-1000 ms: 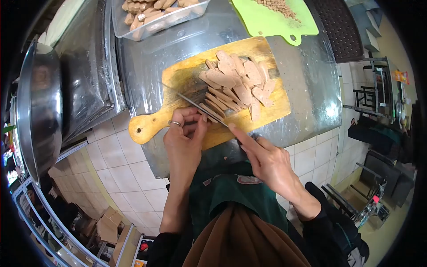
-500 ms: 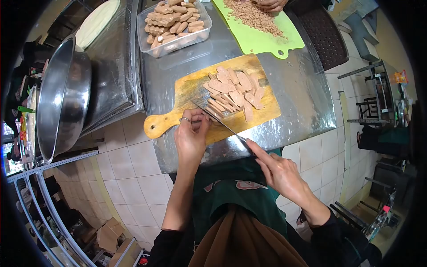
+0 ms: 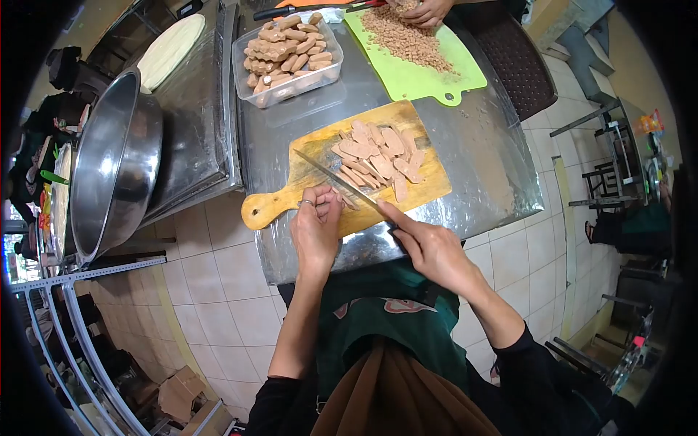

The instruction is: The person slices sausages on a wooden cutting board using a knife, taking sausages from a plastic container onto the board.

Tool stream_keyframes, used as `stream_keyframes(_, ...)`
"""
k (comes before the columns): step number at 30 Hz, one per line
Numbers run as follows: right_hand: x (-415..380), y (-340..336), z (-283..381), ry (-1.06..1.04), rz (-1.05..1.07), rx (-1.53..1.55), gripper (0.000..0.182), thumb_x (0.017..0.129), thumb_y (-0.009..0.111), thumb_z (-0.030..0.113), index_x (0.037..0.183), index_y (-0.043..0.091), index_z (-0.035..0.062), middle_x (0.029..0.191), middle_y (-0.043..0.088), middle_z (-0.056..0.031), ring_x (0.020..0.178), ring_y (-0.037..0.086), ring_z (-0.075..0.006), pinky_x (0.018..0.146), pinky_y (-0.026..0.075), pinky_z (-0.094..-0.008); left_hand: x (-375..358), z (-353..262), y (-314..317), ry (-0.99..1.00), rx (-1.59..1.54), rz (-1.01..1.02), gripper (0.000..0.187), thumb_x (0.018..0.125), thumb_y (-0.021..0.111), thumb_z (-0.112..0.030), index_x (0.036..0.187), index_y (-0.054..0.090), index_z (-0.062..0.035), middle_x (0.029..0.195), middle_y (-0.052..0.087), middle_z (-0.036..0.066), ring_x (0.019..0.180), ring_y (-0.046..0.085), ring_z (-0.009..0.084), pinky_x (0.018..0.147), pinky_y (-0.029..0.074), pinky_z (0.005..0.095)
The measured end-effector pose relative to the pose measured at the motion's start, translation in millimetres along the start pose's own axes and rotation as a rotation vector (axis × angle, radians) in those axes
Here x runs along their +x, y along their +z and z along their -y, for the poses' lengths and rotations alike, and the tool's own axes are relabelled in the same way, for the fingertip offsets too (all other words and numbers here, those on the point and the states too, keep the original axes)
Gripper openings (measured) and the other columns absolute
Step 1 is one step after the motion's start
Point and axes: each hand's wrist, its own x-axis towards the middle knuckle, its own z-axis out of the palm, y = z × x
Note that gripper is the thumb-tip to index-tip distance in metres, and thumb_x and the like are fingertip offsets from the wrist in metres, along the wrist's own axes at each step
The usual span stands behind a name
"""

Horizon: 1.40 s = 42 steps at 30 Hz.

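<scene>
Head view: the wooden cutting board is the landmark, lying on a steel counter. The right hand sits off the board's near edge, closed round the handle of a knife, forefinger stretched along the spine; the blade slants across the board's near left part. The left hand rests at the board's near edge beside its handle, fingers curled down onto the near end of a row of sausage slices, a ring on one finger. More cut slices lie heaped toward the board's far right.

Against half a second ago, the blade has moved left along the row and lies at a flatter angle, and the right hand has drawn in closer to the board; the left fingertips have kept their place on the slices. That reads as slicing carried on through the same row, the knife between strokes.

Beyond the board's far edge stand a clear tub of whole sausages and a green cutting board with diced bits, where another person's hand works. Left of the board, past a steel tray, sits a large metal bowl
</scene>
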Motion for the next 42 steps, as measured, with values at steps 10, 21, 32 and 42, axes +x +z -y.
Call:
stream_keyframes(10, 17, -22, 0, 0.142, 0.107, 0.633, 0.054, 0.101, 0.050, 0.010, 0.153, 0.039, 0.0180, 0.070, 0.044, 0.0021, 0.063, 0.041, -0.0081, 0.061, 0.042, -0.0250, -14, -13, 3, 0.095, 0.150, 0.046, 0.048, 0.085, 0.077, -0.018, 0.126, 0.057, -0.0032, 0.113, 0.064, 0.015, 0.094, 0.068, 0.0246, 0.081, 0.055, 0.0349)
stream_keyframes(21, 5, -27, 3, 0.209, 0.048, 0.646, 0.054, 0.101, 0.050, 0.011, 0.153, 0.038, 0.0196, 0.068, 0.046, 0.0024, 0.062, 0.045, -0.0074, 0.061, 0.044, -0.0245, -15, 2, 9, 0.265, 0.308, 0.018, 0.041, 0.086, 0.073, -0.005, 0.125, 0.059, -0.0027, 0.102, 0.065, 0.010, 0.088, 0.064, 0.0170, 0.080, 0.053, 0.0293)
stream_keyframes(32, -2, -25, 1, 0.241, -0.017, 0.678, 0.055, 0.101, 0.051, 0.009, 0.153, 0.038, 0.0196, 0.069, 0.046, 0.0032, 0.063, 0.044, -0.0067, 0.058, 0.042, -0.0239, 56, 2, 1, 0.306, 0.143, -0.020, 0.025, 0.089, 0.066, -0.004, 0.114, 0.063, 0.0015, 0.092, 0.070, 0.018, 0.078, 0.068, 0.0274, 0.073, 0.054, 0.0355)
stream_keyframes(42, -2, -23, 0, 0.214, -0.052, 0.687, 0.055, 0.100, 0.052, 0.008, 0.153, 0.038, 0.0157, 0.069, 0.047, 0.0030, 0.063, 0.044, -0.0069, 0.058, 0.041, -0.0237, 109, -16, -15, 0.460, 0.434, 0.006, 0.025, 0.093, 0.065, -0.017, 0.109, 0.071, 0.0014, 0.107, 0.069, 0.021, 0.096, 0.067, 0.0351, 0.085, 0.052, 0.0386)
